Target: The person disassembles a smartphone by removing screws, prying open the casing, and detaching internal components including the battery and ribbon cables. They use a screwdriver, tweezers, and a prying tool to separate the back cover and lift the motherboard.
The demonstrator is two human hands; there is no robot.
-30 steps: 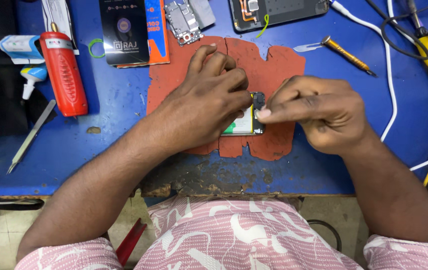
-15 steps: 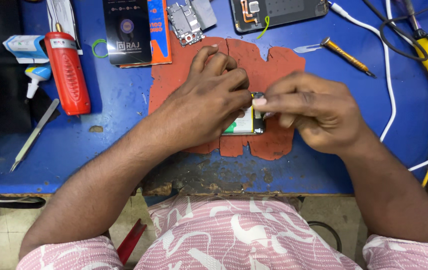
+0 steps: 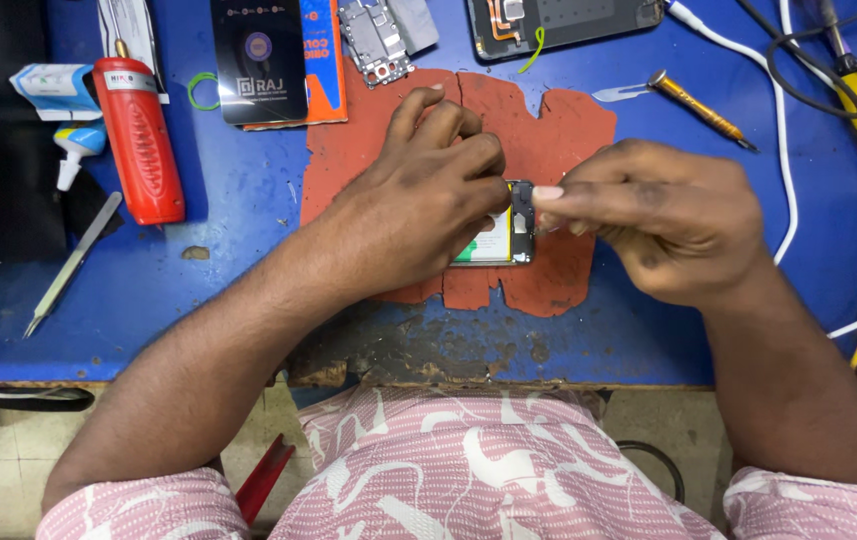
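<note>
Two hands meet over an opened phone [image 3: 503, 235] lying on the red mat [image 3: 558, 140]. The left hand [image 3: 428, 200] curls down, pinning it. The right hand [image 3: 658, 215] pinches narrowly at its top edge.

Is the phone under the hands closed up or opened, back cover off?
Opened: the small phone on the red mat shows bare internal parts, no cover.

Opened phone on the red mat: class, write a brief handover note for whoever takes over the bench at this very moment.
Left hand: presses the opened phone flat on the red mat.
Right hand: fingertips pinched at the phone's right edge; what they hold is hidden.
Nearby: screwdriver, metal tweezers, red tool.
Done: phone lies open, insides showing.
Left: the work at that edge; phone not yet closed.
</note>
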